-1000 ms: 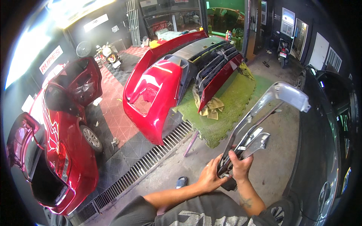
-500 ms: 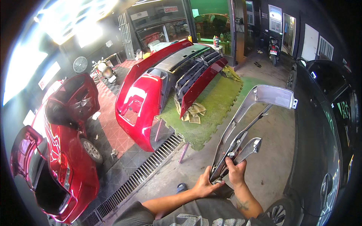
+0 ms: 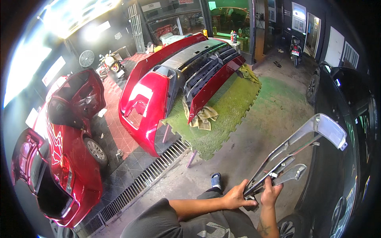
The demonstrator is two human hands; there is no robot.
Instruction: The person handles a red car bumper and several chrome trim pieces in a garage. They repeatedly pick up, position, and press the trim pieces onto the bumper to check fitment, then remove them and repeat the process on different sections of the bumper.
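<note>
A long silver car grille trim [image 3: 332, 131], with curved, branching arms, is held at its lower end in front of my body. My left hand [image 3: 238, 196] is closed around that end, thumb stretched across it. My right hand [image 3: 270, 192] grips the same end beside it, thumb up against the inner bars. The wide curved end points away to the right, towards the dark car. Ahead on the left, a red car bumper [image 3: 139, 95] with a black grille [image 3: 210, 67] rests over a green foam mat [image 3: 234, 113]; my hands are apart from it.
A red car [image 3: 75, 150] with open door stands at left, a dark car [image 3: 337, 119] close at right. A floor drain grate [image 3: 139, 202] runs diagonally. A yellowish cloth [image 3: 204, 117] lies by the bumper. Motorcycles [image 3: 295, 51] and a fan [image 3: 86, 58] stand farther back.
Both hands have moved right with the trim, and its far end has tipped lower and to the right. My view has shifted slightly; a sandalled foot shows farther forward.
</note>
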